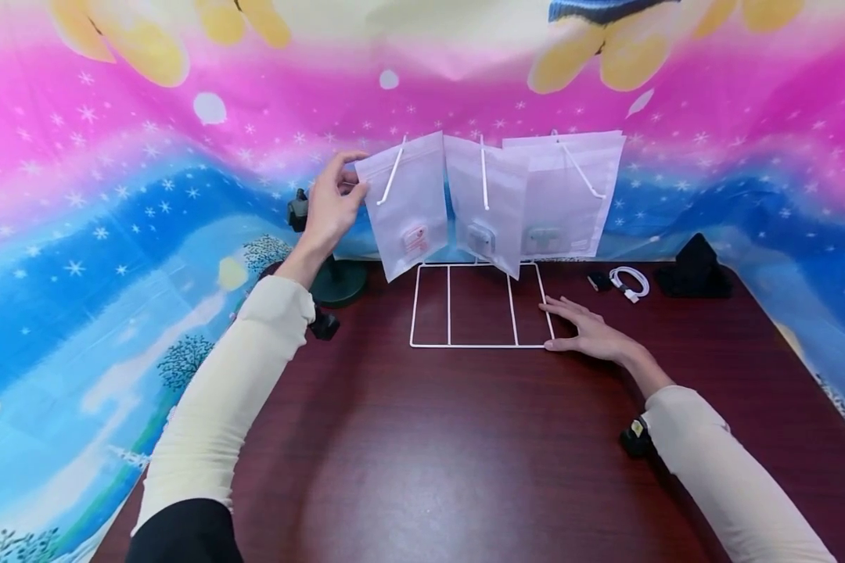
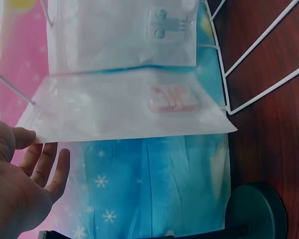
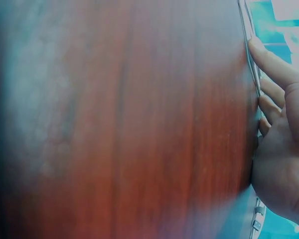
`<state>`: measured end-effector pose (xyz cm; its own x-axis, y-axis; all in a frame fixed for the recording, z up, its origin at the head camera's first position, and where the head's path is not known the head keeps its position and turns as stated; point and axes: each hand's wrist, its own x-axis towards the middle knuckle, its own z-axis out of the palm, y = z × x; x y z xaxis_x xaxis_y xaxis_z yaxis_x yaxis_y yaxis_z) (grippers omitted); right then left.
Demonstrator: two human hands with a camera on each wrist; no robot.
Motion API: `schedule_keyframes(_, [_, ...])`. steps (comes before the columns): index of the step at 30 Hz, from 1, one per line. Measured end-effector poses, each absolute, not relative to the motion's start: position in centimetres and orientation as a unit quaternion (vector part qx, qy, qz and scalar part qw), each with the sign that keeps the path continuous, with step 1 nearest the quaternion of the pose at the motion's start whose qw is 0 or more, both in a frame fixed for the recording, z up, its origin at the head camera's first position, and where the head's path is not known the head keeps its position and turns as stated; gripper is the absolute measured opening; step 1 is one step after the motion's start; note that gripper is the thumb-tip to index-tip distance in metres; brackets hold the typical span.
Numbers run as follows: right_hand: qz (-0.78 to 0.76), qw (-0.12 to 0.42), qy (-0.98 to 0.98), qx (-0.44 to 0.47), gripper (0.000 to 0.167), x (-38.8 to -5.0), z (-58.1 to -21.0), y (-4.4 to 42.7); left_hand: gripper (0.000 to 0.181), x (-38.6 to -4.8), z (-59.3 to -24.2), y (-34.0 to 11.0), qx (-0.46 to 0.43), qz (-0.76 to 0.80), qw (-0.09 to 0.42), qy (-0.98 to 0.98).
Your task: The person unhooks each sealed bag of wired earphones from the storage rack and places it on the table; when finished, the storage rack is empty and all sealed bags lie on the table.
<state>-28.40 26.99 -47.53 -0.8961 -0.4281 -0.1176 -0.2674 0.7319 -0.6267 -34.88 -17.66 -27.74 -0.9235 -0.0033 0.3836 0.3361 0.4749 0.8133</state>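
The hanging bags (image 1: pixel 422 188) at upper centre look like thin frosted plastic, matt and milky, and the rack (image 1: pixel 479 345) holding them like smooth white-coated wire. The tabletop (image 1: pixel 422 446) has a polished red-brown wood finish, glossy at lower centre. The backdrop (image 1: pixel 35 258) resembles rumpled printed cloth; the cream sleeves (image 1: pixel 253 375) are matt, wrinkled fabric.
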Motion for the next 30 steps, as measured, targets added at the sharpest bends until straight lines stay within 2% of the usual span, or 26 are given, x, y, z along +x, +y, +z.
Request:
schedule_keyframes(13, [-0.33,0.111,0.916,-0.201,0.086,-28.3,-47.7,27.1,0.038,-30.3,-28.5,-18.0,-0.116,-0.511,0.191,-0.83])
schedule_keyframes(30, [-0.334,0.098,0.914,-0.208,0.084,-28.0,-47.6,26.9,0.035,-24.8,-29.0,-19.2,-0.13,-0.578,0.167,-0.788])
